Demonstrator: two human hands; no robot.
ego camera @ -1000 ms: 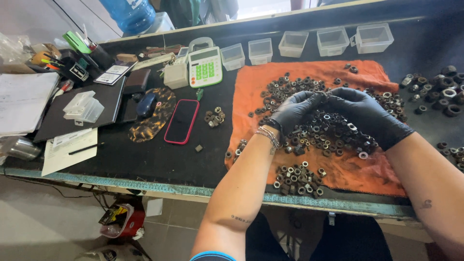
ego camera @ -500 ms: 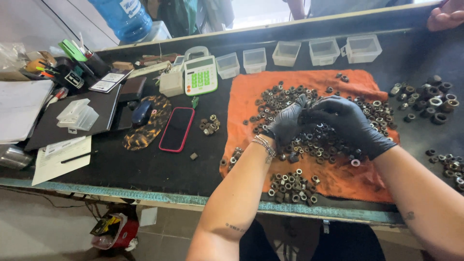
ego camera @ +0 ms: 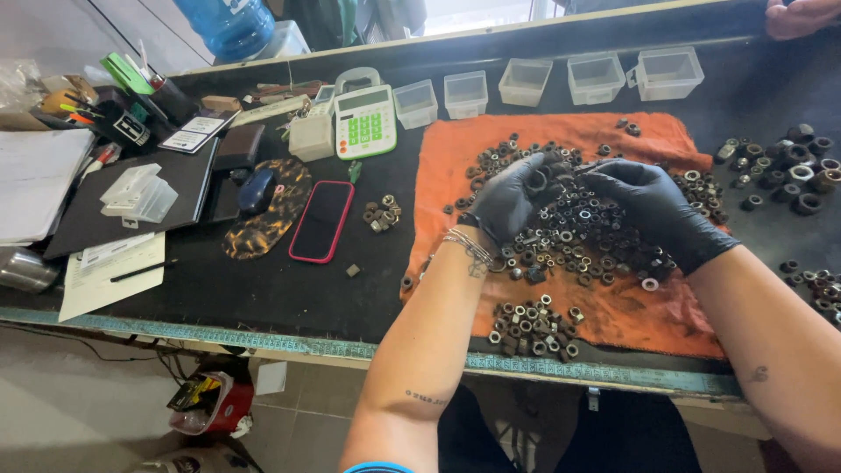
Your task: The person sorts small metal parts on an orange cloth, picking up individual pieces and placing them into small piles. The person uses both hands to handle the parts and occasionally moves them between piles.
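Landmark: orange cloth, soft, rumpled, rectangular, on black bench.
Far left of cloth: white papers, dark clipboard w/ clear plastic bits, pen pot.
Left of cloth: tortoiseshell oval pad w/ blue mouse; phone, red-edged, glossy black, flat; calculator, white w/ green keys.
Just left of cloth: small heap of nuts, approx a dozen; one stray nut nearer bench edge.
Behind cloth: five clear tubs, square plastic, in a row; look empty from here.
On cloth, ctr: main pile of nuts, hex, steel, dark and rusty mixed w/ brighter ones, loose spread.
On cloth, near edge: second heap, tighter cluster, similar size nuts.
Left hand: black nitrile glove, bracelet at wrist; fingers curled shut, prob. around nuts; contents not clear.
Right hand: black glove; fingertips pinched together at the left hand's, over the main pile; item too small to tell.
Right of cloth: bigger dark nuts, chunky, several heaps on bench.
Far corner, right: another person's hand on bench edge.
Progress (est.): a few small heaps separated out; bulk of pile unsorted, tubs unfilled. Most work left.
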